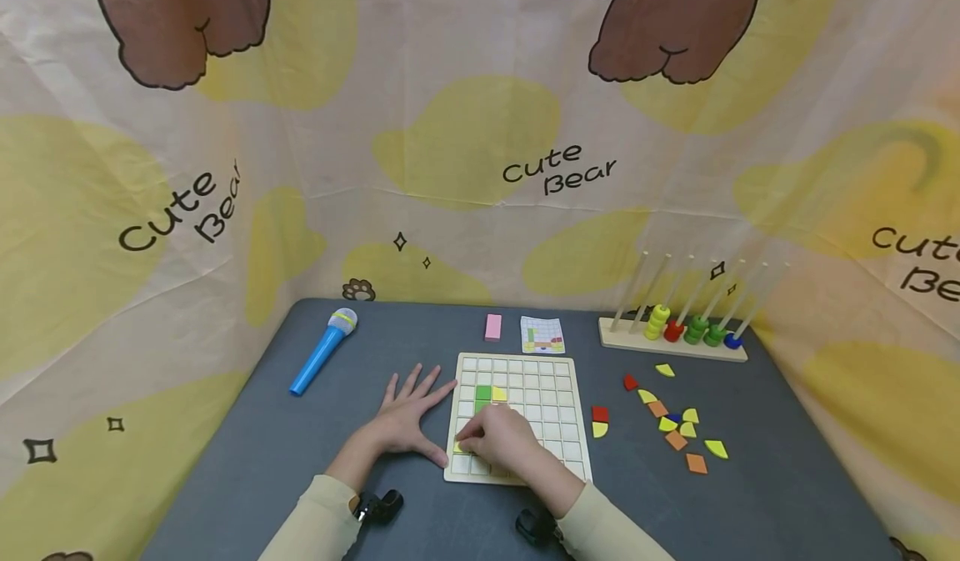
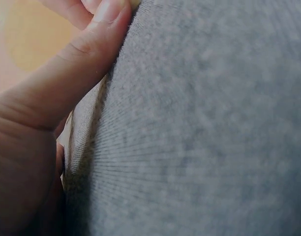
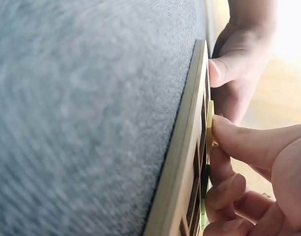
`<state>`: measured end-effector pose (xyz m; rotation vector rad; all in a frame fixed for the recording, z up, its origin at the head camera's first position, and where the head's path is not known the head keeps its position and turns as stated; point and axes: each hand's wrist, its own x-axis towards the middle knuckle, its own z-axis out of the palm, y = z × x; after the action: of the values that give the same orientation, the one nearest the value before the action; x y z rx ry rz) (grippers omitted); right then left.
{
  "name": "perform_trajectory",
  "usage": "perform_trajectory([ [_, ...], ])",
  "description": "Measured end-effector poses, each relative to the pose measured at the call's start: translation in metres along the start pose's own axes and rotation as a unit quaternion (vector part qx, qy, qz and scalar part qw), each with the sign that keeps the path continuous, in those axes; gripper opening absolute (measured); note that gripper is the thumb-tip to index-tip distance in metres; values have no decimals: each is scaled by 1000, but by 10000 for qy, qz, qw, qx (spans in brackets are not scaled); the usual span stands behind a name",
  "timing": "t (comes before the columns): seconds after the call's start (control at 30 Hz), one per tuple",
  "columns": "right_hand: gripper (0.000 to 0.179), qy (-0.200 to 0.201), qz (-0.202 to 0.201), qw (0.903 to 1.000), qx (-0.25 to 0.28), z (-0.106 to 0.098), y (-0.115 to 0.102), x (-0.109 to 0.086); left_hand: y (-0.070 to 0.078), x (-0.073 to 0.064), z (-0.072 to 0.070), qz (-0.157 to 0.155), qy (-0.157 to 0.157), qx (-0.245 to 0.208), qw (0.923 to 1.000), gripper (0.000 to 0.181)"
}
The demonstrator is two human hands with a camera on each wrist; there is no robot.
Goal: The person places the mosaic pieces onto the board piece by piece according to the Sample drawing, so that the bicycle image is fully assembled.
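A light wooden grid board [image 1: 551, 415] lies on the dark grey table. My left hand [image 1: 407, 419] is spread flat at its left side, with the index fingertip and thumb at the board's edge. Over the lower left squares, my right hand [image 1: 504, 438] pinches a yellow tile [image 3: 210, 125] between thumb and curled fingers, right at the grid. Green tiles [image 1: 483, 393] and a yellow tile [image 1: 499, 394] sit in squares further up. The right hand hides part of the lower grid. In the left wrist view, the left thumb [image 2: 86, 54] stretches along the cloth.
Right of the board lie a red tile [image 1: 600, 413], a yellow quarter-round tile [image 1: 600, 430] and several scattered tiles [image 1: 677, 441]. Behind stand a pegged bead rack [image 1: 675, 344], a pattern card [image 1: 542, 336] and a pink block [image 1: 492, 328]. A blue toy microphone [image 1: 318, 361] lies left.
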<state>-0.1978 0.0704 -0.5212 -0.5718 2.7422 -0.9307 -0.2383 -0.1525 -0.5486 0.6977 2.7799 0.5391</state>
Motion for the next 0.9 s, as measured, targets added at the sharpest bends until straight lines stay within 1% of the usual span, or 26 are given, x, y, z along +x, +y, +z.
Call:
perform_trajectory([
  [0.2,5,-11,-52,10000,-81,0,1,0,1,2,0,-20,-27,-29,10000,130],
  [0.33,12,86,-211,9997,22,0,7,0,0,3,0,-70,-62,-6,10000,133],
  [0.4,16,176,-277,9994,106,-3,11,-1,0,3,1,-76,-81,31,9999,134],
  [0.5,20,372,-250,9986,289,-14,19,-3,0,3,1,-57,-87,19,9999,134],
  [0.6,24,575,-40,9969,528,-28,32,-7,2,2,1,-76,-116,-14,9999,134],
  [0.73,25,938,413,9920,735,-52,56,-13,1,3,1,-100,-148,-29,9998,135],
  [0.9,27,1404,944,9828,740,-88,87,-22,3,3,0,-100,-149,12,9998,135],
])
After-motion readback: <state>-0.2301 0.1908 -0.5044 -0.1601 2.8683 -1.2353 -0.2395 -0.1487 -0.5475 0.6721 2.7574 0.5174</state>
